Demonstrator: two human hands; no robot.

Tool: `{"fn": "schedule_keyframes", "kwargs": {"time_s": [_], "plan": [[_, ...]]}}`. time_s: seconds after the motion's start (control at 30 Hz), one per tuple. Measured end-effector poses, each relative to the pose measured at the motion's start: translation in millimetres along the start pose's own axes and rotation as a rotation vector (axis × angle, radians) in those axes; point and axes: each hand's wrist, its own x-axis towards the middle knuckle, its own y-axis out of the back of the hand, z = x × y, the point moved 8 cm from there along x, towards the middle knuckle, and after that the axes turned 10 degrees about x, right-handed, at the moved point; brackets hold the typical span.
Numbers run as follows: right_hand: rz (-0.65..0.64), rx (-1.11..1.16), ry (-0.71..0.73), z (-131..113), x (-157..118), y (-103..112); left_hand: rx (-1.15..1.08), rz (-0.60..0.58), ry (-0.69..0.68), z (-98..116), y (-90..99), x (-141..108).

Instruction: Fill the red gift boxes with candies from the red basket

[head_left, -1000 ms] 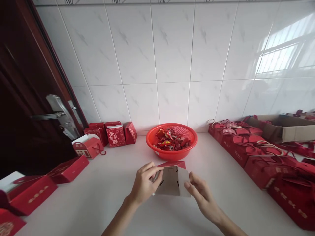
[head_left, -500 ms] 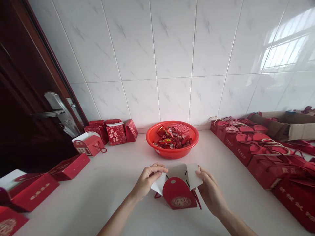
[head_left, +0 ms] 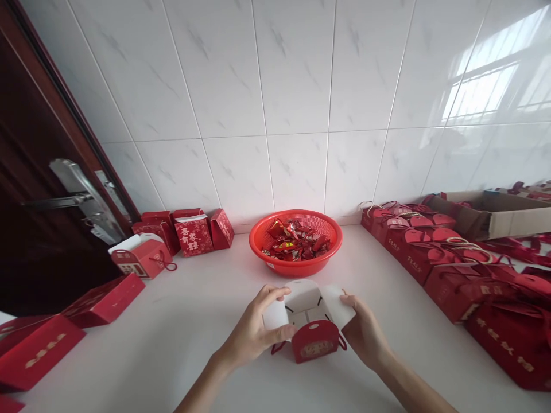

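In front of your hands is the wide white table [head_left: 172,321]. To the right of them, the long row of closed red boxes [head_left: 430,252] stands. Beyond them sits the red basket [head_left: 295,268], and inside it are wrapped candies [head_left: 297,241]. Between your hands is the small open box [head_left: 316,344], upright on the table. Your left hand [head_left: 253,327] pinches its left flap, and your right hand [head_left: 365,330] grips its right flap.

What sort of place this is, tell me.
Probably a room in a home, perhaps a kitchen, though nothing settles it. The white tiled wall, the dark door with a metal handle and the pale counter suggest it.
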Motion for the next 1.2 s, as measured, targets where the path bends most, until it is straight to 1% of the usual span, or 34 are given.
{"fn": "schedule_keyframes", "kwargs": {"time_s": [0.2, 0.27, 0.3, 0.37, 0.43, 0.5, 0.57, 0.67, 0.7, 0.77, 0.87, 0.97, 1.03, 1.07, 1.13, 1.2], "plan": [[0.082, -0.019, -0.09, 17, -2, 14, 0.008, 0.002, 0.0, 0, 0.2, -4], [0.066, -0.073, -0.054, 15, -1, 14, 0.012, 0.015, -0.005, 2, 2.5, -4], [0.039, -0.124, -0.003, 9, -1, 12, 0.01, 0.019, -0.007, 3, 3.7, -4], [-0.07, -0.291, 0.133, -6, 0, 2, -0.005, 0.016, -0.009, 8, 5.8, -3], [-0.189, -0.515, 0.259, -25, 0, -14, -0.02, 0.011, -0.015, 13, 8.7, -2], [-0.261, -0.719, 0.336, -44, 1, -31, -0.011, 0.014, -0.025, 17, 13.0, 0], [-0.279, -0.838, 0.392, -65, 8, -49, 0.005, 0.023, -0.024, 18, 17.5, 3], [-0.273, -0.898, 0.546, -98, 25, -76, -0.025, 0.054, -0.012, 16, 24.1, 9], [-0.266, -0.912, 0.589, -106, 34, -83, -0.048, 0.071, -0.011, 15, 26.3, 11], [-0.259, -0.945, 0.625, -112, 56, -93, -0.083, 0.106, -0.017, 15, 30.8, 16], [-0.283, -1.03, 0.593, -105, 96, -101, -0.107, 0.132, -0.044, 18, 36.0, 25], [-0.301, -1.297, 0.539, -90, 130, -106, -0.096, 0.154, -0.074, 21, 43.0, 39], [-0.304, -1.465, 0.488, -79, 147, -107, -0.052, 0.159, -0.103, 24, 48.4, 54], [-0.322, -1.52, 0.451, -73, 152, -106, -0.012, 0.142, -0.117, 26, 50.2, 63], [-0.394, -1.586, 0.366, -60, 159, -105, 0.104, 0.06, -0.124, 29, 50.0, 84], [-0.466, -1.65, 0.289, -48, 161, -103, 0.28, -0.111, -0.066, 25, 42.3, 108]]}}
